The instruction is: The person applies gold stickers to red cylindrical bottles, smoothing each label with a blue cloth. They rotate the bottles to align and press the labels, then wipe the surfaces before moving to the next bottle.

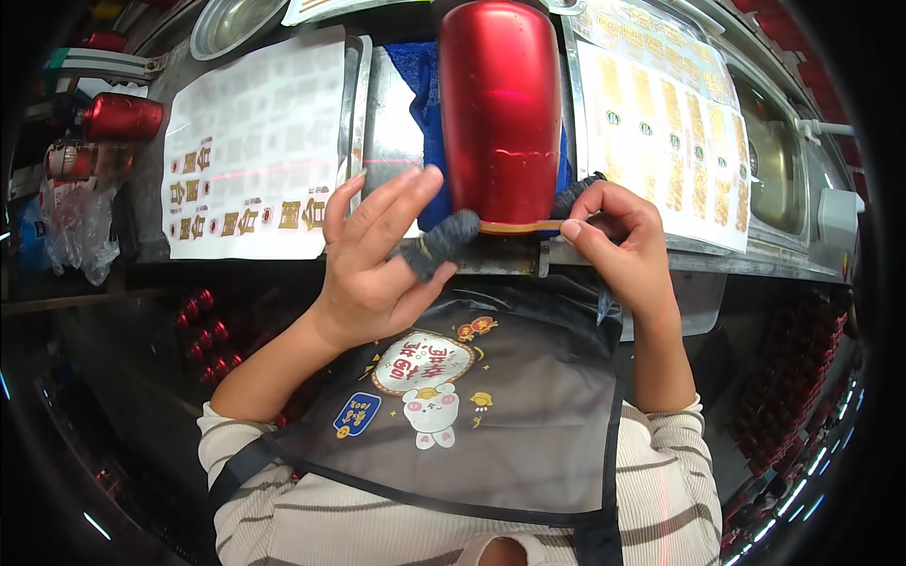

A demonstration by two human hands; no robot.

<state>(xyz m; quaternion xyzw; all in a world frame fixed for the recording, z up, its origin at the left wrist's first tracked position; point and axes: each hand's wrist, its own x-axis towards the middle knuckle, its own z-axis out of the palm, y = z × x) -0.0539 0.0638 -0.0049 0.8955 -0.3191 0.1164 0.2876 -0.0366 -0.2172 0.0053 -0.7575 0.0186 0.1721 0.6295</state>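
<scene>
A glossy red bottle [500, 104] lies on a blue cloth [425, 104], its narrower end toward me. Along that near end runs a thin gold strip [519, 227]. My right hand [628, 241] pinches the strip's right end between thumb and a finger. My left hand [373, 269] has its fingers spread. Its index finger wears a dark grey finger cover [442, 247], and the tip rests at the bottle's near left edge, by the strip's left end. Another dark finger cover [574, 196] shows on my right hand, beside the bottle.
A white sheet with gold decals [255, 113] lies left of the bottle, and another decal sheet [604, 160] lies right. Metal basins [231, 28] stand at far left and right. Red bottles [123, 116] and a clear plastic bag [80, 217] sit at the left edge.
</scene>
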